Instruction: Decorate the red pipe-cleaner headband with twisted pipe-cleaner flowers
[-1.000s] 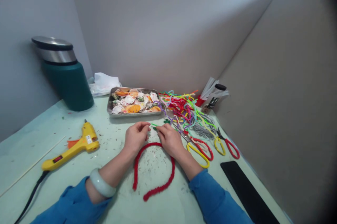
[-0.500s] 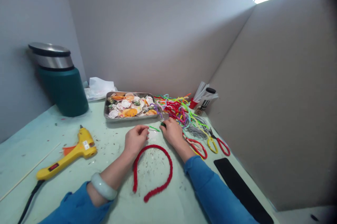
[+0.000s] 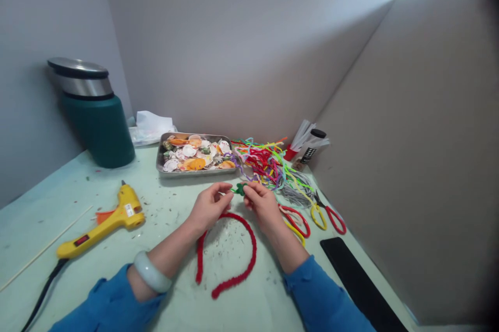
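Plain grey walls [image 3: 234, 51] are meeting in a corner behind a pale green bench [image 3: 179, 306], and a bright window is showing at the far right.

The fingers of the left hand [image 3: 208, 208] are closing in a pinch on a thin light green stem [image 3: 234, 190]. The fingers of the right hand [image 3: 263, 208] are gripping a small dark green piece [image 3: 240, 189] at the stem's right end. Both are sitting between the fingertips, above the bench; the short stem is running roughly left to right, its dark green end pointing right.

Just below the hands, a fuzzy red hoop [image 3: 254, 251] is lying on the bench, its long axis running near to far, its arch facing far and its two ends opening toward the near side. A pale bangle [image 3: 151, 272] is circling the left wrist.

Farther out, a metal tray [image 3: 195, 174] is holding shells [image 3: 193, 164] on the far side, with tangled coloured fuzzy stems [image 3: 265, 161] lying to its right. Two pairs of scissors with red and yellow handles [image 3: 309, 230] and a black strip [image 3: 358, 280] are resting at the right. On the left, a yellow glue gun [image 3: 105, 229] is pointing its nozzle far, and a green bottle [image 3: 101, 132] is standing beyond it.
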A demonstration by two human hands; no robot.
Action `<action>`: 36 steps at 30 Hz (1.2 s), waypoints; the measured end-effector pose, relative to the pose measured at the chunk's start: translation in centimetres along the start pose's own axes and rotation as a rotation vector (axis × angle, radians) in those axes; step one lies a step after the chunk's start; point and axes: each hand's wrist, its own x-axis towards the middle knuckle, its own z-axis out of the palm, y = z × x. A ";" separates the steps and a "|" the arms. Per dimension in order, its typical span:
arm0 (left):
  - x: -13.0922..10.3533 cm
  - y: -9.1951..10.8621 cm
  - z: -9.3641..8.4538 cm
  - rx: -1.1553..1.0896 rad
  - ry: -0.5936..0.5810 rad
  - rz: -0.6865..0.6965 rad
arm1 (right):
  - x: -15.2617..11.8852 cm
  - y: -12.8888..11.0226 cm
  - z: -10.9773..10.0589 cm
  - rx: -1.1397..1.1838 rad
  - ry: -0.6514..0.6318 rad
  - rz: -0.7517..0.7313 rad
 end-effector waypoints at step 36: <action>-0.3 0.7 0.3 0.024 -0.025 -0.119 | -1.7 1.6 1.4 0.012 -0.018 -0.029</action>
